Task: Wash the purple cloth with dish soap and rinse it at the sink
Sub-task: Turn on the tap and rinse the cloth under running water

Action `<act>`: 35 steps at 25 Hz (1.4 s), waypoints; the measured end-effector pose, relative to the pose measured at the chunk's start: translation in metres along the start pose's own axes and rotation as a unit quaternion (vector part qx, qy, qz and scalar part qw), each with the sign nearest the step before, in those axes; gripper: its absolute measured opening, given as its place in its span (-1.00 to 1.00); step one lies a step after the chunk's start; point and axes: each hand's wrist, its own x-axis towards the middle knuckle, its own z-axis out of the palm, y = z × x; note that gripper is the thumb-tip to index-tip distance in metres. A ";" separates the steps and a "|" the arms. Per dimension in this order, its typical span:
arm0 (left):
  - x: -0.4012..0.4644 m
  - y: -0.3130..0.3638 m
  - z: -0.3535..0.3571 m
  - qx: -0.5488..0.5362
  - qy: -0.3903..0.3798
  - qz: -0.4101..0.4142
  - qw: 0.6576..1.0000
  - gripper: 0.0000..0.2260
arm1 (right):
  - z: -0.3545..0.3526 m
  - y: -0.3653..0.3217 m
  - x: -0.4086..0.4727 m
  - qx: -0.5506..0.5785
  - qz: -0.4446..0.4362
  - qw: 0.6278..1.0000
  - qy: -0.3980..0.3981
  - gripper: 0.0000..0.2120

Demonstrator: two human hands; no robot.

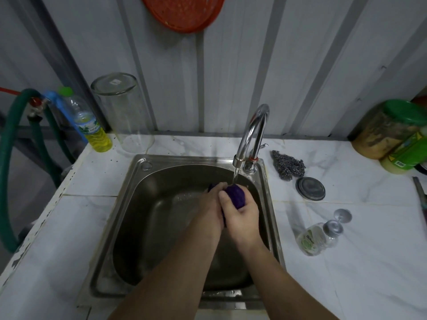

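Note:
Both my hands hold the purple cloth [236,195], bunched into a ball, over the steel sink [138,227]. My left hand [211,204] grips its left side and my right hand [240,218] wraps its lower right. A thin stream of water falls from the chrome faucet [254,130] onto the top of the cloth. Part of the cloth is hidden between my palms. A bottle of yellow liquid with a green cap [89,122] stands at the counter's back left. A small clear bottle [315,236] lies on its side to the right of the sink.
An upturned clear glass jar [122,112] stands behind the sink. A steel scourer [288,165], a round metal lid [310,188] and a small cap [342,215] lie on the right counter. Green-lidded jars [392,130] sit far right. A green hose [9,146] hangs at left.

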 end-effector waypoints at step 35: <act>-0.004 0.000 0.000 -0.005 -0.065 -0.022 0.998 -0.67 | 0.007 -0.013 0.023 -0.207 -0.016 0.971 0.119 -0.61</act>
